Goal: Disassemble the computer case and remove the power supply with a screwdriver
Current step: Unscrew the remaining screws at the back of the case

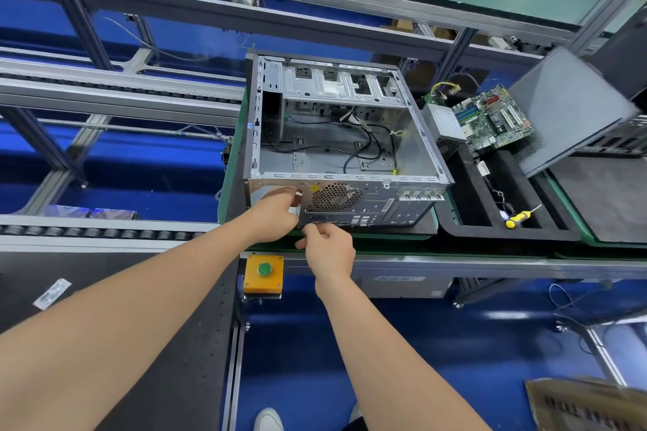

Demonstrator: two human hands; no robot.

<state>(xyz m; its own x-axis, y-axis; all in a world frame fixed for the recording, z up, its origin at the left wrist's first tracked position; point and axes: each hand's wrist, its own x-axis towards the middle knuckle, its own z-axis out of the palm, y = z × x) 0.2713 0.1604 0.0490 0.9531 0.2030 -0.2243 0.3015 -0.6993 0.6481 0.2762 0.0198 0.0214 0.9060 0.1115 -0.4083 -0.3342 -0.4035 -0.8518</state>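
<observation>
Left hand (276, 210): grips computer case (336, 136) rear
Right hand (329, 245): curled, hold unclear
Right of hands: screwdriver (518, 219), power supply (443, 128)
Worktop (232, 150): green; floor (385, 343) blue

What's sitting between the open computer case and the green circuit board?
The grey power supply sits there, shown in the head view.

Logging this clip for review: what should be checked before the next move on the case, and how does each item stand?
1. Power supply out of the computer case: ok, it lies outside beside the motherboard.
2. Screwdriver free to pick up: ok, it lies in the black tray, unheld.
3. Case interior stripped: ok, only loose cables show.
4. What the left hand and right hand hold at the rear panel: cannot tell.
</observation>
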